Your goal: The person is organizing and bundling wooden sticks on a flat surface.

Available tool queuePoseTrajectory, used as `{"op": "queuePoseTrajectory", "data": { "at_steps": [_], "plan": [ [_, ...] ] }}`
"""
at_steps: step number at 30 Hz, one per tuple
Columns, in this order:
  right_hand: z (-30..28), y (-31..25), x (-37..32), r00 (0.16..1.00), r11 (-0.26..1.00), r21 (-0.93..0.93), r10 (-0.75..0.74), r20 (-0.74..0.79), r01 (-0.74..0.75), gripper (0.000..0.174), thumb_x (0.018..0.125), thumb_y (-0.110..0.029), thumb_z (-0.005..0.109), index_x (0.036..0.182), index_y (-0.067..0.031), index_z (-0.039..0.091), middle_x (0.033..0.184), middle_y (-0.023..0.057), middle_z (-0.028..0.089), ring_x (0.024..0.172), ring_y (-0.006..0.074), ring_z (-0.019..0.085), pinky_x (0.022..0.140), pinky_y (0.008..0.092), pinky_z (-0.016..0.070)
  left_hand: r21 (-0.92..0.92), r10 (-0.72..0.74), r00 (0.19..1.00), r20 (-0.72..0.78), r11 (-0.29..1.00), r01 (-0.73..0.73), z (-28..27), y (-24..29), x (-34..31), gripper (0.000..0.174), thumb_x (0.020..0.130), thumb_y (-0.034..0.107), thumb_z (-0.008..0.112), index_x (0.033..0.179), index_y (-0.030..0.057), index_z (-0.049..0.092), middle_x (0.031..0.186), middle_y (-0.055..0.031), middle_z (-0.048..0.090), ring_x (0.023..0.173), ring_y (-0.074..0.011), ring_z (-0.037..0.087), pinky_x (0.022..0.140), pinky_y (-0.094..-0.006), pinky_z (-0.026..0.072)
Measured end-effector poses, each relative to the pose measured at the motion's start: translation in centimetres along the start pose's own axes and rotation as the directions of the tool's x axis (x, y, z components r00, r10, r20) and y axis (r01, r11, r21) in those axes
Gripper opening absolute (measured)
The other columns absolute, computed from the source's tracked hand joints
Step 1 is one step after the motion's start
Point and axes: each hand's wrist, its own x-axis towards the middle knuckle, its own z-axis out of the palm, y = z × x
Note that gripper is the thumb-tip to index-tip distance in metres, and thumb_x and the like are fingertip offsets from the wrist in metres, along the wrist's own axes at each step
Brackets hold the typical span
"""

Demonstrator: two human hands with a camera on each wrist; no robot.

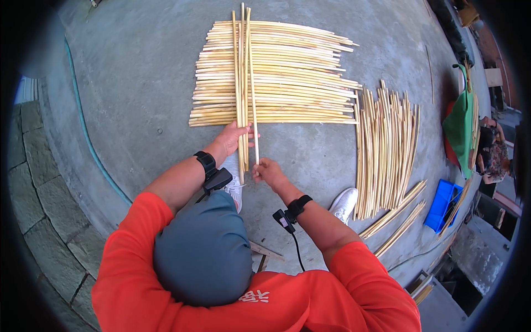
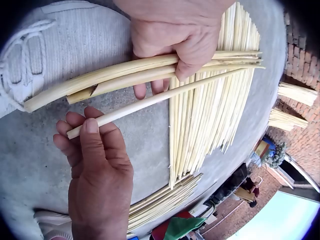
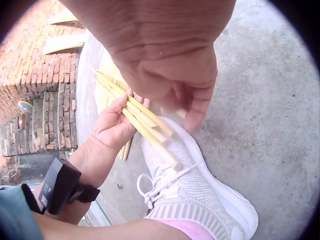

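My left hand (image 1: 228, 138) grips a few long, pale yellow sticks (image 2: 125, 71) near their lower ends. Between thumb and fingers, my right hand (image 2: 100, 172) pinches the near end of one more thin stick (image 2: 142, 104), which runs alongside the others. In the head view the held sticks stretch forward over a wide layer of similar sticks (image 1: 293, 79) lying crosswise on the ground. The right wrist view has the cut ends of the left hand's sticks just above a white shoe (image 3: 182, 187); the back of the right hand hides much of its own fingers there.
A second pile of sticks (image 1: 384, 149) lies to the right, with smaller bundles (image 1: 401, 228) near it. Beyond are a blue crate (image 1: 444, 205), a green cloth (image 1: 462, 124) and another person (image 1: 495, 149). A green hose (image 1: 82, 116) runs along the left over concrete.
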Motion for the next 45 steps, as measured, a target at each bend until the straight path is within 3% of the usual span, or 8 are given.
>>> {"op": "queuePoseTrajectory", "data": {
  "at_steps": [9,11,15,24,27,35,45],
  "plan": [
    [-1.9,-1.7,1.8,0.98,0.98,-0.196,-0.08,-0.184,0.044,0.01,0.082,-0.01,0.054,0.081,0.0003,0.052,0.066,0.0081,0.057,0.056,0.0148,0.057,0.047,0.0272,0.049,-0.044,0.023,0.999,-0.035,0.999,-0.024,0.1,0.5,-0.1,0.028,0.084,0.006,0.049,0.109,0.0023,0.037,0.1,-0.019,0.053,0.095,-0.0315,0.056,0.075,-0.0438,0.0509],
    [-2.3,-2.3,2.1,0.974,0.95,-0.309,-0.035,-0.225,-0.037,0.012,0.082,-0.011,0.055,0.081,0.001,0.051,0.066,0.0091,0.058,0.054,0.016,0.058,0.045,0.0279,0.0495,-0.053,0.069,0.996,-0.048,0.996,-0.071,0.3,0.5,-0.3,0.027,0.085,0.006,0.048,0.109,0.0023,0.037,0.1,-0.019,0.053,0.094,-0.0312,0.056,0.075,-0.0432,0.051],
    [-2.4,-2.6,2.1,0.962,0.963,-0.263,-0.016,-0.273,-0.059,0.013,0.081,-0.011,0.055,0.082,0.0017,0.051,0.066,0.0102,0.058,0.053,0.0174,0.059,0.045,0.0282,0.05,-0.074,0.187,0.976,-0.112,0.978,-0.196,0.4,0.3,-0.4,0.021,0.085,0.008,0.05,0.103,0.0042,0.04,0.096,-0.0163,0.053,0.09,-0.0293,0.058,0.071,-0.0406,0.0518],
    [-2.2,-2.5,1.4,0.942,0.947,-0.32,-0.083,-0.327,-0.027,0.017,0.08,-0.014,0.056,0.082,0.0014,0.05,0.067,0.0111,0.059,0.053,0.018,0.06,0.045,0.0284,0.0501,-0.037,0.193,0.972,-0.133,0.979,-0.199,0.4,0.7,-0.9,0.023,0.085,0.005,0.049,0.105,0.0029,0.04,0.095,-0.0175,0.054,0.089,-0.0297,0.058,0.072,-0.0398,0.0521],
    [-2.1,-2.8,1.5,0.936,0.902,-0.428,-0.097,-0.339,-0.062,0.018,0.079,-0.016,0.058,0.081,0.0005,0.049,0.065,0.0118,0.059,0.05,0.0181,0.06,0.045,0.0289,0.0492,-0.028,0.197,0.973,-0.122,0.979,-0.201,0.6,0.8,-0.9,0.022,0.085,0.005,0.049,0.105,0.0029,0.04,0.095,-0.017,0.054,0.088,-0.029,0.058,0.072,-0.0394,0.0522],
    [-4.1,-0.5,3.1,0.835,0.793,-0.609,-0.33,-0.44,-0.008,0.017,0.078,-0.016,0.058,0.074,-0.002,0.049,0.06,0.0117,0.058,0.047,0.019,0.059,0.044,0.0306,0.0477,-0.018,0.207,0.969,-0.133,0.977,-0.212,-0.1,0.7,-1.2,0.022,0.084,0.005,0.049,0.105,0.0034,0.041,0.093,-0.016,0.054,0.086,-0.0277,0.059,0.069,-0.038,0.0524],
    [-5.3,-0.9,2.9,0.786,0.73,-0.683,-0.41,-0.462,-0.02,0.019,0.077,-0.018,0.058,0.073,-0.0021,0.049,0.059,0.0146,0.057,0.049,0.0254,0.058,0.048,0.036,0.0469,-0.005,0.193,0.974,-0.12,0.981,-0.195,-0.3,0.6,-1.3,0.023,0.085,0.006,0.049,0.106,0.003,0.04,0.095,-0.0171,0.054,0.087,-0.0273,0.058,0.071,-0.0379,0.0516]
  ]
}}
